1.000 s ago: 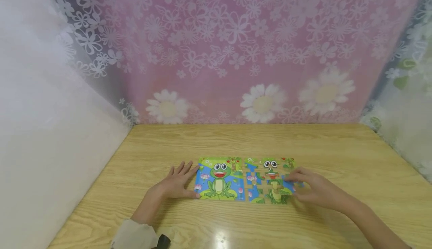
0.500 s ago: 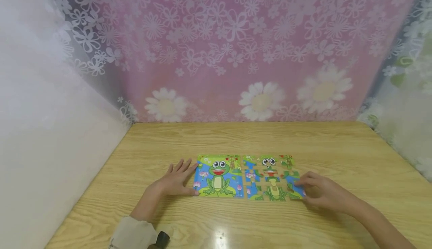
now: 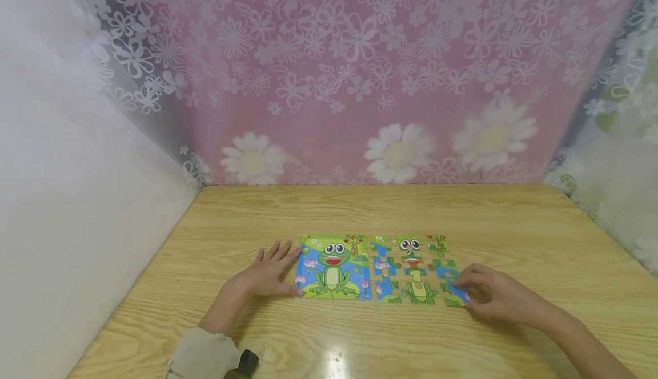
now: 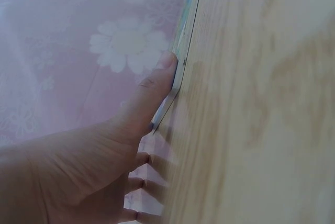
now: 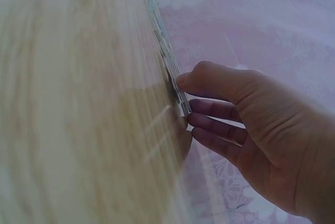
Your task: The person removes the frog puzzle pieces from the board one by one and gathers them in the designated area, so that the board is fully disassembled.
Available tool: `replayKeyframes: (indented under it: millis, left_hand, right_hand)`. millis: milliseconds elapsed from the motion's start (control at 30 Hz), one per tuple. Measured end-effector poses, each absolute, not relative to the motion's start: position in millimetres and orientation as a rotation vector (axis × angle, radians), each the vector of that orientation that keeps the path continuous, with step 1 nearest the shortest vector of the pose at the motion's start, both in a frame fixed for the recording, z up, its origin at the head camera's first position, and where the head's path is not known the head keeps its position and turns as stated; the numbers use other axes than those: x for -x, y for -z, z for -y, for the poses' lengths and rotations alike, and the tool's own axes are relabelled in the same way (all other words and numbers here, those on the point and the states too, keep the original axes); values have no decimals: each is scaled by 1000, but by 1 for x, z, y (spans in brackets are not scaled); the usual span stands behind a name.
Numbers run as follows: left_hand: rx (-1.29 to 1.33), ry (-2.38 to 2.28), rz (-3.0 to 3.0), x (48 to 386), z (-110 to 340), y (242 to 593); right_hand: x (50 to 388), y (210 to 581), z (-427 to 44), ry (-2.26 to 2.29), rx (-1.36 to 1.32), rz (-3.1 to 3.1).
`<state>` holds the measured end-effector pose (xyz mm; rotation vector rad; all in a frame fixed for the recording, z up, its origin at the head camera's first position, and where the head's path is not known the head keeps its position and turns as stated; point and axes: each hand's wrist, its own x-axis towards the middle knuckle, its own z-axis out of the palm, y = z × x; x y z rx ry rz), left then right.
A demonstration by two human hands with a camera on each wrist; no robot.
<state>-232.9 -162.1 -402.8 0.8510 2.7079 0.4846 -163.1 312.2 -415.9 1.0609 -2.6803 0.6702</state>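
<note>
A square frog picture board [image 3: 332, 281] lies flat on the table. My left hand [image 3: 263, 276] rests at its left side with fingers spread and thumb at the lower left corner; in the left wrist view the thumb [image 4: 157, 85] touches the board's edge. Right of the board lie several frog jigsaw pieces [image 3: 420, 293], laid out in rows with small gaps. At their lower right corner my right hand [image 3: 496, 294] pinches a blue and green jigsaw piece [image 3: 454, 294] between thumb and fingers, partly covering it. The right wrist view shows the pieces edge-on, with the thumb [image 5: 209, 80] at the near edge.
The wooden table [image 3: 329, 210] runs back to a pink flowered curtain [image 3: 319, 82]. A pale wall or sheet [image 3: 92, 196] bounds the left, and a flowered sheet [image 3: 622, 156] the right. A black object [image 3: 249, 363] sits by the left sleeve [image 3: 204, 353].
My right hand has moved right, bringing the lower right jigsaw piece away from the frog's body pieces and opening a gap. The left hand stays beside the board.
</note>
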Motion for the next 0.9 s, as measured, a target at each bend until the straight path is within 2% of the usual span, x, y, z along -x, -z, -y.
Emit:
replayKeyframes:
  millis: [567,700,900]
  left_hand:
    - [-853,-515,-2699,235,167,408]
    - [-829,-574,-2696,236,167,407]
    - [-802,-625,-2856,245,171,408]
  right_hand:
    - [161,408,-310,-777,-1040,2754]
    - [166,403,-316,-859,-970,2761]
    - [190,389,-336,-751,-788,2771]
